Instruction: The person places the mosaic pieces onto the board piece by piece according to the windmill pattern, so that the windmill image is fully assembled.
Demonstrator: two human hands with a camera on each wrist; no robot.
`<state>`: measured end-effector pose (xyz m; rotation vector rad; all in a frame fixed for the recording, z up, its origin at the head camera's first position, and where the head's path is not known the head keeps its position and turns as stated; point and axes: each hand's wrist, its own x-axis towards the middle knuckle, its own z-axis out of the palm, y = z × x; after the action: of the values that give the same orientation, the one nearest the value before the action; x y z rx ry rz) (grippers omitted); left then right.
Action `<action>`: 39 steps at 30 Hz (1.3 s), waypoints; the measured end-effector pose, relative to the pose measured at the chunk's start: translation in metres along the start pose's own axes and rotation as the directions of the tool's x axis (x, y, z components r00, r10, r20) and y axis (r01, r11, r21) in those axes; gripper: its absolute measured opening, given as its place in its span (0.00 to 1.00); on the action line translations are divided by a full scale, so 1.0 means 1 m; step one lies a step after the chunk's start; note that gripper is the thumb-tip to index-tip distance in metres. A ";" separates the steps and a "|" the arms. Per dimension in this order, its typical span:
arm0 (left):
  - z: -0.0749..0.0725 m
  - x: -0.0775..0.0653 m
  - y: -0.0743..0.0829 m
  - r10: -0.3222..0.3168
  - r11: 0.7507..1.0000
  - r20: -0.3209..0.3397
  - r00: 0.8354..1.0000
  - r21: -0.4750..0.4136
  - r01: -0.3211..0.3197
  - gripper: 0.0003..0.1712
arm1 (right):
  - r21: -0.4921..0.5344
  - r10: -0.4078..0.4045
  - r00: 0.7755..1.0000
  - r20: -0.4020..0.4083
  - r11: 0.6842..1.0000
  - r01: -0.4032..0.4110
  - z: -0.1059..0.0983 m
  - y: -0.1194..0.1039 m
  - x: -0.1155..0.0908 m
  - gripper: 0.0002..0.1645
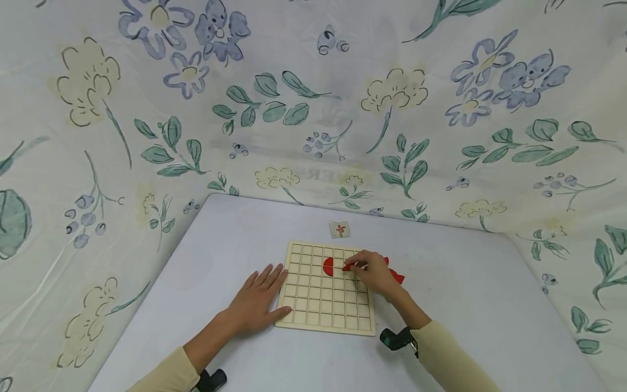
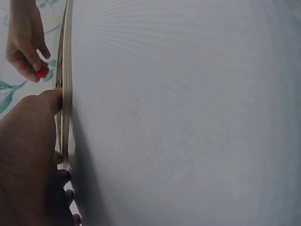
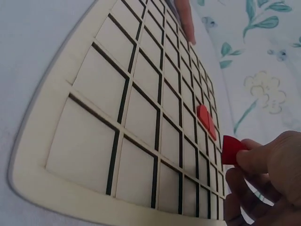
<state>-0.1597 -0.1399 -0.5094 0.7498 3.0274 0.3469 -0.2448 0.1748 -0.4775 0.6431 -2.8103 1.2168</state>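
A square wooden grid board (image 1: pixel 313 305) lies on the white table. Two red pieces (image 1: pixel 329 267) sit in neighbouring cells of its upper part, together forming a half-disc. Between thumb and fingertips my right hand (image 1: pixel 374 274) pinches another red piece (image 3: pixel 230 149) with a curved edge, over the board just right of the half-disc. My left hand (image 1: pixel 257 299) lies flat with fingers spread, its thumb and fingertips at the board's left edge. More red pieces (image 1: pixel 395 276) are beside the board on the right, partly hidden behind my right hand.
Beyond the board's far edge lies a small card (image 1: pixel 340 230) with a red figure on a grid. The white tabletop (image 1: pixel 465 288) extends on both sides. A floral cloth (image 1: pixel 313 120) hangs around the table's back and sides.
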 end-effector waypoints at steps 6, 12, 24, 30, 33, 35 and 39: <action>-0.001 0.000 0.000 0.008 1.000 -0.008 1.000 0.000 -0.008 0.50 | -0.026 -0.041 0.997 0.066 0.999 0.043 0.007 -0.004 0.006 0.10; 0.000 0.000 0.001 0.006 1.000 -0.014 1.000 0.008 -0.005 0.50 | -0.053 -0.024 0.997 0.073 0.998 0.028 0.016 -0.004 0.010 0.08; 0.001 0.001 0.000 0.000 1.000 -0.007 1.000 0.002 0.000 0.50 | -0.122 -0.095 0.993 0.067 0.987 0.102 0.022 -0.001 0.010 0.06; 0.001 0.001 0.000 -0.003 1.000 -0.003 1.000 0.003 0.003 0.50 | -0.109 -0.094 0.994 0.062 0.989 0.100 0.019 0.000 0.007 0.06; 0.001 0.001 0.001 -0.009 1.000 0.000 1.000 0.002 0.009 0.50 | -0.115 -0.079 0.995 0.057 0.990 0.085 0.016 0.000 0.006 0.06; 0.001 0.001 0.001 -0.012 1.000 0.001 1.000 0.004 0.012 0.50 | -0.122 -0.076 0.996 0.051 0.989 0.082 0.015 0.001 0.004 0.05; 0.001 0.001 0.001 -0.015 1.000 0.006 1.000 0.008 0.015 0.50 | -0.122 -0.058 0.998 0.032 0.991 0.062 0.012 0.002 0.001 0.05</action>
<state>-0.1597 -0.1384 -0.5104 0.7275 3.0291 0.3314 -0.2447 0.1673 -0.4869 0.7364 -2.8385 1.0231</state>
